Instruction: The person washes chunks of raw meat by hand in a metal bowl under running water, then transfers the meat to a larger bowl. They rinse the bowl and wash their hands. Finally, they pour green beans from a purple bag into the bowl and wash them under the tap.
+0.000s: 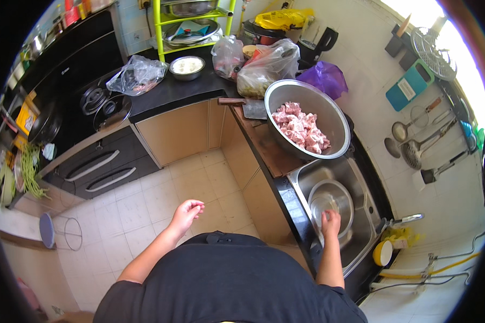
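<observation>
My left hand (186, 216) is in the air over the tiled floor, its fingers curled together with nothing seen in them. My right hand (331, 223) reaches down at the near side of a round, shiny basin (348, 200) inside the steel sink (337, 171). Its fingers are bent and pressed together; whether they grip the basin's rim or something small is hidden. Beyond the sink, a large metal pot (337, 121) stands tilted, with chunks of raw pink meat (300, 129) in it. A cleaver (250, 109) lies beside the pot on a wooden cutting board (269, 153).
Plastic bags (269, 69) and a bowl of white food (187, 65) stand on the black corner counter. Left of them is a stove (64, 116). Ladles and spatulas (412, 151) hang along the right wall. A yellow bowl (382, 253) sits near the faucet (407, 219).
</observation>
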A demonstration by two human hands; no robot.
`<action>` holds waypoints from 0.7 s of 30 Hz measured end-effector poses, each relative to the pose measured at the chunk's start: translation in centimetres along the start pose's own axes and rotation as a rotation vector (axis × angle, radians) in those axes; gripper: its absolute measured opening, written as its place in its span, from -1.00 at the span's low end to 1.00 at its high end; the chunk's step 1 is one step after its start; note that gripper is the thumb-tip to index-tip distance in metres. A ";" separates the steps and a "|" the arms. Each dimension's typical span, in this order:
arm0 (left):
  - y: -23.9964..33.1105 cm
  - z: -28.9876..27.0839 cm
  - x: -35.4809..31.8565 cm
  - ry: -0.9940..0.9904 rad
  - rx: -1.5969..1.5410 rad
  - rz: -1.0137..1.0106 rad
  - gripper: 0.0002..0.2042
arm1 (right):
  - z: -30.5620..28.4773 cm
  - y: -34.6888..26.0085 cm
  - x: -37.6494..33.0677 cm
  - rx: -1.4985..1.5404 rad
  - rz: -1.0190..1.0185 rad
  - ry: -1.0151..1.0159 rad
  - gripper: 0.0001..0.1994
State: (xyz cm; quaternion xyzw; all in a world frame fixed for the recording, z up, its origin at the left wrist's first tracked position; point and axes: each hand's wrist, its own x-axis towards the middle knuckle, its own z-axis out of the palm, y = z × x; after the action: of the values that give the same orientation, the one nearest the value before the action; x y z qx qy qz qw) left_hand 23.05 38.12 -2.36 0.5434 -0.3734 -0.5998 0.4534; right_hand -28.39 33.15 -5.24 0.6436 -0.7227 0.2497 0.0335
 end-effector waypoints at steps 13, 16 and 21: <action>2.4 -3.2 6.2 -0.014 -0.030 -0.085 -0.67 | 2.9 -5.0 7.8 0.769 0.406 0.076 -0.65; 4.5 -1.6 9.6 -0.070 -0.010 -0.052 -0.65 | 3.0 -5.2 11.6 0.956 0.633 0.063 -0.59; 10.4 2.6 16.1 -0.213 0.049 0.023 -0.61 | 2.2 -5.1 19.4 1.377 0.821 0.116 -0.51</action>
State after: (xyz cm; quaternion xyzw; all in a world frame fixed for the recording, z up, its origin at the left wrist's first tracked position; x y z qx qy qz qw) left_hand 21.90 19.46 2.76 0.4831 -0.4404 -0.6397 0.4044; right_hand -26.21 14.32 1.64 0.1885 -0.5825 0.6649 -0.4279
